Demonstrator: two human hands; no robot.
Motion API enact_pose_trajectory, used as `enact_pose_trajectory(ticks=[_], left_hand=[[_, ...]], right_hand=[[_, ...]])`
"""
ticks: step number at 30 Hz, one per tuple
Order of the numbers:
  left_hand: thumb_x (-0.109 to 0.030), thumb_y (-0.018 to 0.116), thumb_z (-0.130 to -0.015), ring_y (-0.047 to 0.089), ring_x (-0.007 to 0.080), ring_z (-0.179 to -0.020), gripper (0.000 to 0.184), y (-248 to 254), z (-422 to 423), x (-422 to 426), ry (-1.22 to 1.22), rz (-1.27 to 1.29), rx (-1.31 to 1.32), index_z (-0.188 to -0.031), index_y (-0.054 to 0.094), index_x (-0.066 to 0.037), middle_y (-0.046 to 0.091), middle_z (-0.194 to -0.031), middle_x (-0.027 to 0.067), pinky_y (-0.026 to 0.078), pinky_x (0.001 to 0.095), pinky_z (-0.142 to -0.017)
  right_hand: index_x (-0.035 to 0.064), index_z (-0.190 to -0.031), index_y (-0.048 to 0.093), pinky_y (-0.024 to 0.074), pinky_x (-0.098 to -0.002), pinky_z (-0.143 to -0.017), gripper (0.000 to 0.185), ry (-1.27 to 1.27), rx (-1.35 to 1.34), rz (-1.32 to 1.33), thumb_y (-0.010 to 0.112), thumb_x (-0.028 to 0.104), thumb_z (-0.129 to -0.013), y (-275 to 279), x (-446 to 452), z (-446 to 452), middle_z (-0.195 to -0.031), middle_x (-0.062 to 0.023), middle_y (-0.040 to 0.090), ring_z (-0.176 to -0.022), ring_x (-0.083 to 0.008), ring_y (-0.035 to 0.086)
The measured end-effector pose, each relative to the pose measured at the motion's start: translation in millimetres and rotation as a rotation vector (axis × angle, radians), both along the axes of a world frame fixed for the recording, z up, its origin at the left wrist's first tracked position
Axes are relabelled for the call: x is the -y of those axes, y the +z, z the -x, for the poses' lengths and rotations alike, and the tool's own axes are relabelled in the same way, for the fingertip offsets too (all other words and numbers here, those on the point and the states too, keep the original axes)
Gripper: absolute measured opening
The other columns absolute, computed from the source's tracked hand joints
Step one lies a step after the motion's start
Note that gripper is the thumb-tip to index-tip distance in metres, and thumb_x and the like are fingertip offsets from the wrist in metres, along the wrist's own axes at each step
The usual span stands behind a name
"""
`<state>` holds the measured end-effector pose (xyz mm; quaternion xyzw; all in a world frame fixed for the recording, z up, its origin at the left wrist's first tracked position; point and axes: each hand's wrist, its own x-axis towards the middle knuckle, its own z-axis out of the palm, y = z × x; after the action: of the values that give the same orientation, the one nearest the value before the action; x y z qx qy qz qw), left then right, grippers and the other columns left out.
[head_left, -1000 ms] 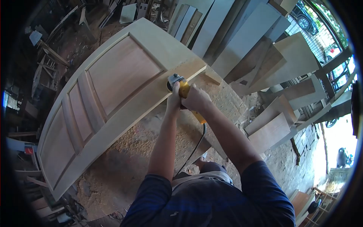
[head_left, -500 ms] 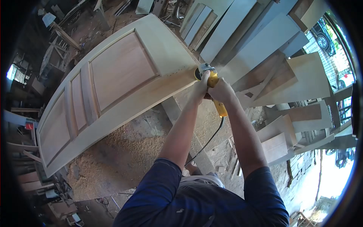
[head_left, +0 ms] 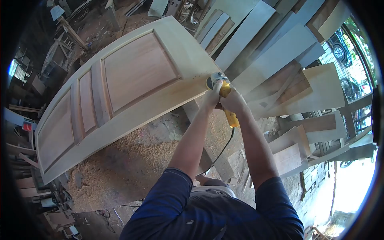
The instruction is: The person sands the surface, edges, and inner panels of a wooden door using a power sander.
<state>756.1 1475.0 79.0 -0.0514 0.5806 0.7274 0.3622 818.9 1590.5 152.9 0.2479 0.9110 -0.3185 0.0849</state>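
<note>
A yellow angle grinder (head_left: pixel 226 90) with a grey metal head is held in both of my hands, its disc at the right-hand corner of a panelled wooden door (head_left: pixel 160 96). My left hand (head_left: pixel 214 95) is closed around the front of the tool, just behind the head. Farther back, my right hand (head_left: pixel 234 101) wraps the yellow body. A black cord (head_left: pixel 224 153) trails from the grinder's rear end down toward my legs. Whether the disc presses on the wood or hovers at its edge is hard to tell.
Sawdust covers the work surface (head_left: pixel 120 164) below the door. Boards and flat panels (head_left: pixel 276 52) lean at the upper right, with more wood pieces (head_left: pixel 288 154) lower on the right. Wood scraps litter the floor around.
The view has shifted slightly, so the door appears a little farther right. The grinder's head now sits nearer the door's corner edge. Both hands keep their hold.
</note>
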Motion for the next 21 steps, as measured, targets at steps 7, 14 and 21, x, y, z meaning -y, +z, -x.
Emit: enact_pose_trajectory(ticks=[7, 14, 21], left_hand=[[-0.076, 0.064, -0.096, 0.080, 0.0269, -0.079, 0.088, -7, -25, 126, 0.122, 0.024, 0.015, -0.119, 0.073, 0.009, 0.076, -0.102, 0.0173, 0.069, 0.0405, -0.062], [-0.074, 0.061, -0.099, 0.077, 0.0223, -0.068, 0.081, -11, -61, 289, 0.271, 0.032, 0.014, -0.114, 0.076, 0.004, 0.075, -0.090, 0.0140, 0.066, 0.0350, -0.057], [-0.073, 0.062, -0.099, 0.076, 0.0199, -0.079, 0.081, -31, -80, 445, 0.482, -0.013, 0.020, -0.126, 0.072, 0.003, 0.075, -0.104, 0.0148, 0.065, 0.0341, -0.063]], right_hand=[[-0.0084, -0.135, 0.061, 0.0603, -0.0473, -0.101, 0.075, 0.059, 0.064, -0.084, 0.082, 0.038, -0.080, -13, 123, -11, -0.123, -0.0294, 0.076, -0.118, -0.0408, 0.075], [-0.0072, -0.135, 0.060, 0.0609, -0.0464, -0.101, 0.076, 0.178, 0.161, -0.017, 0.083, 0.041, -0.081, -4, 283, -32, -0.120, -0.0268, 0.077, -0.116, -0.0389, 0.076], [-0.0056, -0.135, 0.058, 0.0611, -0.0471, -0.101, 0.078, 0.407, 0.153, -0.068, 0.084, 0.045, -0.082, 0, 434, -32, -0.121, -0.0257, 0.077, -0.114, -0.0389, 0.077]])
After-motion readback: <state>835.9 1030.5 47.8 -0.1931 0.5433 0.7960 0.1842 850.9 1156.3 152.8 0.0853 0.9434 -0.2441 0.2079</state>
